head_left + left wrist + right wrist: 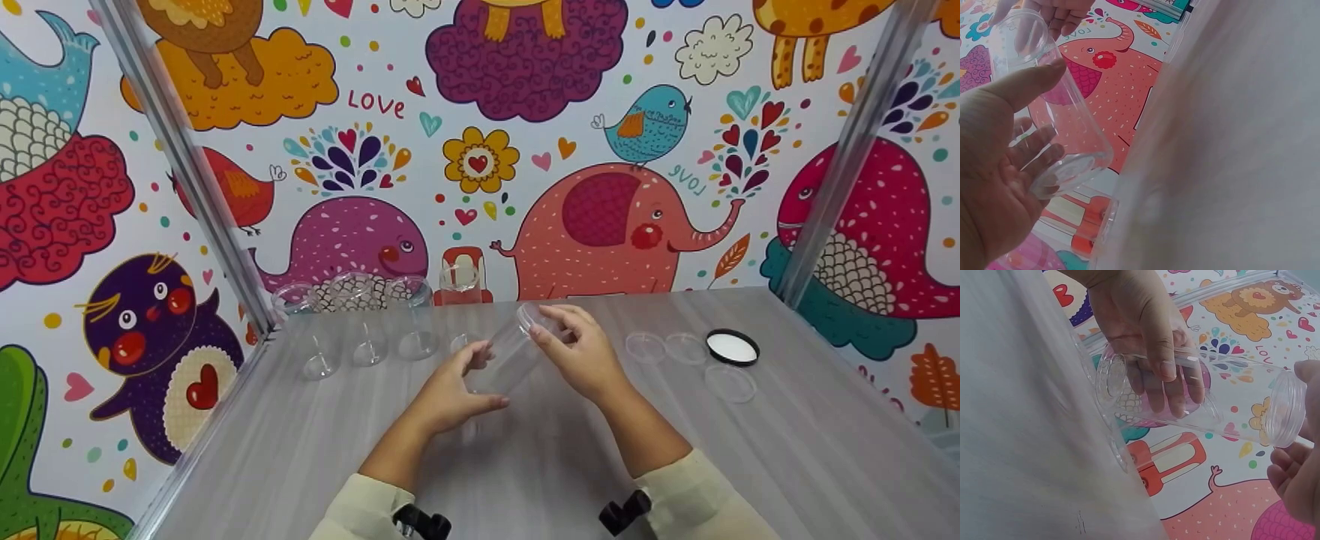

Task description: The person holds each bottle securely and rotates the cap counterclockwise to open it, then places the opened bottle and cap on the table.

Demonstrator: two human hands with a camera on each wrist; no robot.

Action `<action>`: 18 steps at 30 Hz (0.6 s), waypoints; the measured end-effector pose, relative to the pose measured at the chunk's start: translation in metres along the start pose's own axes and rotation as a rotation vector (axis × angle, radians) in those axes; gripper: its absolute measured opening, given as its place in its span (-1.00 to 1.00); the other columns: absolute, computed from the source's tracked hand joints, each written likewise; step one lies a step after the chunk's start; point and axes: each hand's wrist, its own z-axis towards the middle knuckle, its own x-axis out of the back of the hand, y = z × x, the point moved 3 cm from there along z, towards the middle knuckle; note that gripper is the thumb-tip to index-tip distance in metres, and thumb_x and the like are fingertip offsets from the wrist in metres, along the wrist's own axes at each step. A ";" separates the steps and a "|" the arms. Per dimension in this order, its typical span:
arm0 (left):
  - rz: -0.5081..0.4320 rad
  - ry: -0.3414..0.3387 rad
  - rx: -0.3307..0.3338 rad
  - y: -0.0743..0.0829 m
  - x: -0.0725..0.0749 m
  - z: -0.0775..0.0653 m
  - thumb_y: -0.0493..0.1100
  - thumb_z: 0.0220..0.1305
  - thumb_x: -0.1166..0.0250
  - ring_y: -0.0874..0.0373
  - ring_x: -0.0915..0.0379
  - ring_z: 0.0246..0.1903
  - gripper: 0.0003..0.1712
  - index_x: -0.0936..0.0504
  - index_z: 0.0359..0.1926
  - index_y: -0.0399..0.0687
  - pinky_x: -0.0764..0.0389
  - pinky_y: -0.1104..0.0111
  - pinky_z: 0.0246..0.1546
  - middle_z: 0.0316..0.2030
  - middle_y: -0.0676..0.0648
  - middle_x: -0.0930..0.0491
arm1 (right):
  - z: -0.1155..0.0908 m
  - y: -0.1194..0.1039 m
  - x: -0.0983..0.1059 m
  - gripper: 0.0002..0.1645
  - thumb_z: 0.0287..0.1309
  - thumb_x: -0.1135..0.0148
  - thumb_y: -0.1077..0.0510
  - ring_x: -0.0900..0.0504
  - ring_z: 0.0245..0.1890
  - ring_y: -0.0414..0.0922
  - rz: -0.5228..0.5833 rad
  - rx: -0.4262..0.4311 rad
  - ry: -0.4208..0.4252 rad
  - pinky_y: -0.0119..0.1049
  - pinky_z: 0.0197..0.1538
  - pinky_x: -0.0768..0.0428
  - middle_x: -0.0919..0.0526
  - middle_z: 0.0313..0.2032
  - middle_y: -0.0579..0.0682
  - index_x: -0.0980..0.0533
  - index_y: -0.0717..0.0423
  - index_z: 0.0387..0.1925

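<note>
A clear plastic jar (507, 363) is held tilted above the table, its mouth end up and to the right. My left hand (448, 394) holds the lower body, with thumb on one side and fingers on the other. The right hand (586, 358) grips the rim end between thumb and fingers. In the right wrist view the jar (1235, 396) looks see-through, with a ringed mouth end by the right hand; I cannot tell whether a clear lid is on it. The left wrist view shows the jar's round base (1072, 173) beside the left palm.
Several clear jars (416, 345) stand in a row at the back left. To the right lie clear round discs (730, 384) and a black-rimmed lid (733, 347) with a white middle. A cartoon-printed wall (480, 90) and metal posts (187, 161) border the grey table (300, 465).
</note>
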 end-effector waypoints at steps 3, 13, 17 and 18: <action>-0.008 0.001 0.005 0.000 0.000 0.001 0.16 0.08 -0.69 -0.07 -0.42 0.49 0.11 -0.35 0.58 0.09 -0.38 -0.22 0.54 0.43 -0.02 -0.58 | -0.002 -0.001 0.001 -0.50 0.41 -0.39 -0.06 -0.63 0.07 -0.03 0.034 0.025 -0.006 -0.21 0.13 -0.71 -0.64 0.30 -0.01 -0.66 -0.09 0.31; 0.016 0.001 -0.002 0.000 0.000 0.002 0.14 0.09 -0.68 -0.06 -0.44 0.46 0.08 -0.35 0.56 0.09 -0.37 -0.16 0.57 0.41 -0.02 -0.59 | -0.003 -0.002 -0.001 -0.45 0.43 -0.09 0.24 -0.44 0.54 0.08 0.159 0.083 -0.060 0.20 0.51 -0.51 -0.54 0.49 -0.06 -0.61 -0.05 0.38; 0.014 0.002 -0.010 0.000 0.000 0.003 0.12 0.10 -0.69 -0.06 -0.45 0.46 0.08 -0.35 0.56 0.06 -0.36 -0.15 0.58 0.41 -0.02 -0.59 | -0.003 -0.003 -0.001 -0.42 0.43 -0.03 0.27 -0.40 0.56 0.09 0.172 0.087 -0.075 0.22 0.51 -0.50 -0.53 0.50 -0.06 -0.61 -0.07 0.38; 0.014 0.002 -0.011 0.001 0.000 0.002 0.11 0.10 -0.69 -0.06 -0.45 0.46 0.08 -0.36 0.56 0.06 -0.36 -0.15 0.58 0.40 -0.02 -0.59 | -0.003 -0.003 -0.001 -0.42 0.43 -0.02 0.27 -0.40 0.56 0.09 0.176 0.087 -0.075 0.22 0.51 -0.50 -0.53 0.50 -0.06 -0.61 -0.07 0.38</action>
